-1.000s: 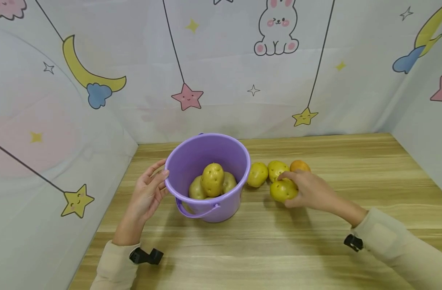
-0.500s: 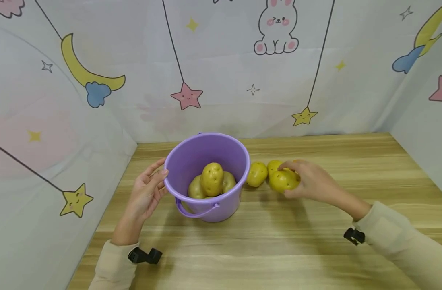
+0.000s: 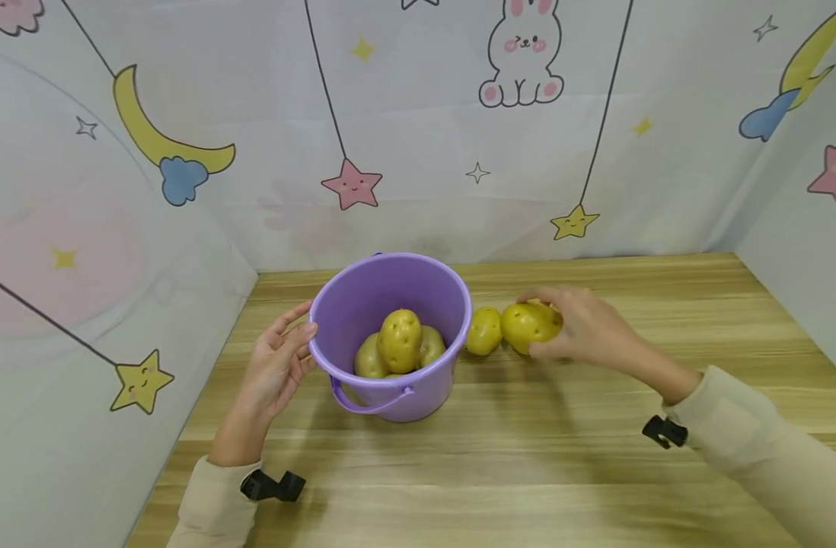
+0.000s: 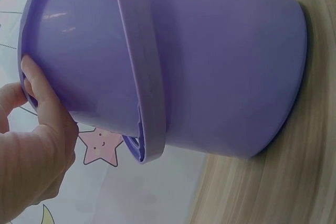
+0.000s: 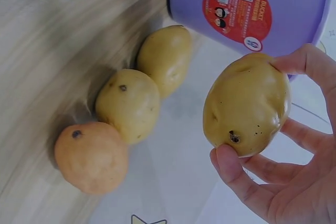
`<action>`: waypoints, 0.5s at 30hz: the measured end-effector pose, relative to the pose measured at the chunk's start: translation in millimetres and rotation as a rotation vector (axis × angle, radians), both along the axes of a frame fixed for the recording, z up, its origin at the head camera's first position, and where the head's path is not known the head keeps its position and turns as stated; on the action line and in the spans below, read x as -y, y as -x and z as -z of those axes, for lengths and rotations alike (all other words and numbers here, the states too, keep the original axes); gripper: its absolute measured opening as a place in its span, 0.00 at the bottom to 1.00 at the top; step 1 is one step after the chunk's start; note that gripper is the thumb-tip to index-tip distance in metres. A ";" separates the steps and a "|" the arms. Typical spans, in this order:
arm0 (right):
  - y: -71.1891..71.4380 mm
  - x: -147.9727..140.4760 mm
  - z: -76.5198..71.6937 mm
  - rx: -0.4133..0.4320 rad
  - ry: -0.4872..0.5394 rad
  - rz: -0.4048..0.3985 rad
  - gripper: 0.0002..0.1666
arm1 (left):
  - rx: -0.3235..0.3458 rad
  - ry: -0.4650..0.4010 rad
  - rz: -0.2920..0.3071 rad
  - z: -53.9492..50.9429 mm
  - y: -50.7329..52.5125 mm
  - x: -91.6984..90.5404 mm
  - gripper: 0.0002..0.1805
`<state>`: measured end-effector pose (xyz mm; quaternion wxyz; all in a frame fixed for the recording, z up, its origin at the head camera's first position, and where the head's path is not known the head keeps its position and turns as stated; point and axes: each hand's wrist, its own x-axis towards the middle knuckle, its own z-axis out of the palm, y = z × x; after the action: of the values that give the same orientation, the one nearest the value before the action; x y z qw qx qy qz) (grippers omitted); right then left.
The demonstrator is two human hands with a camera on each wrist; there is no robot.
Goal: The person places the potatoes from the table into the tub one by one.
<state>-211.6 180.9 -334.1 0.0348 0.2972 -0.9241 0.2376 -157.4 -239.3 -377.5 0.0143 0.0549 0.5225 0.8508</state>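
A purple bucket (image 3: 418, 396) stands on the table, several potatoes (image 3: 400, 341) visible inside it. At its left rim my left hand (image 3: 274, 365) grips the edge between thumb and fingers; the left wrist view shows fingers (image 4: 39, 80) on the rim. To the right of the bucket, my right hand (image 3: 585, 331) holds a yellow potato (image 5: 247, 106) between thumb and fingertips, raised off the table. Two more potatoes (image 5: 128, 106) lie on the wood in the right wrist view, beside an orange-coloured round thing (image 5: 90, 158) with a dark spot. In the head view the right hand hides that orange thing.
The wood-grain table (image 3: 459, 472) reaches back to a white cloth wall (image 3: 425, 137) printed with stars, moons and a rabbit. Cloth also rises at both sides. The bucket's handle (image 3: 370, 407) hangs down at its front.
My right hand has lifted the potato from in front of the row and moved it up and slightly left. The left hand and the bucket stay in place.
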 end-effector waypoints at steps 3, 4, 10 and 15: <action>1.4 1.8 -6.9 -0.003 0.002 0.004 0.35 | -0.005 -0.001 -0.001 0.3 0.0 -0.1 0.21; 1.8 2.2 -9.4 -0.006 0.001 0.006 0.35 | -0.006 -0.003 -0.001 0.4 -0.1 -0.1 0.20; 4.1 3.8 -22.4 -0.014 0.025 0.003 0.34 | -0.020 -0.011 0.005 0.4 -0.4 0.0 0.19; 6.1 6.5 -28.4 -0.018 0.029 0.003 0.35 | -0.016 -0.018 0.010 0.4 -0.5 0.1 0.19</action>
<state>-217.6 174.4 -305.8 0.0479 0.2974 -0.9207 0.2483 -156.9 -239.4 -377.9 0.0138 0.0644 0.5147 0.8548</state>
